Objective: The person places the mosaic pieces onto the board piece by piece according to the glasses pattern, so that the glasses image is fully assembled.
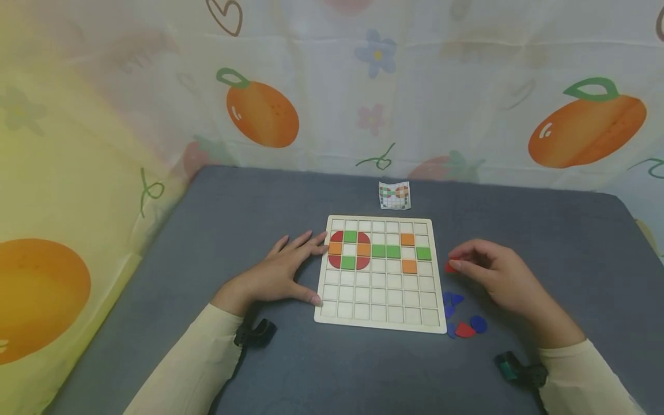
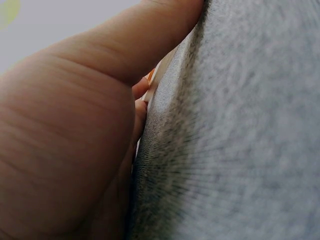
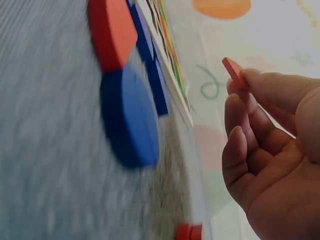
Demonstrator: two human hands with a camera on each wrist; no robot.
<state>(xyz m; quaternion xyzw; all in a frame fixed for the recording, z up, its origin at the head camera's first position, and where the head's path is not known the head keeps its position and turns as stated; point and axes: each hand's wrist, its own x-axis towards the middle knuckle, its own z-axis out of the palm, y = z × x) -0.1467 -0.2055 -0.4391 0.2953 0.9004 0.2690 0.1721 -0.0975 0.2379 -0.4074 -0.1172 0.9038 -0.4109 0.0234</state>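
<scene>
A pale wooden grid board (image 1: 378,324) lies on the table. Red, orange and green tiles form a ring at its upper left; more green tiles (image 1: 386,251) and orange tiles (image 1: 408,239) sit to the right of it. My left hand (image 1: 282,271) spreads its fingers along the board's left edge, fingertips and thumb touching it. Just past the right edge, my right hand (image 1: 498,276) pinches a small red piece (image 3: 233,72) between thumb and fingers, raised off the table in the right wrist view. The left wrist view shows mostly thumb and palm.
Beside the board's lower right corner lie several blue pieces (image 1: 449,311), a blue disc (image 1: 478,324) and a red piece (image 1: 465,330). Another red piece (image 3: 189,232) shows low in the right wrist view. A small patterned card (image 1: 395,196) lies behind the board, before a printed curtain (image 1: 332,86).
</scene>
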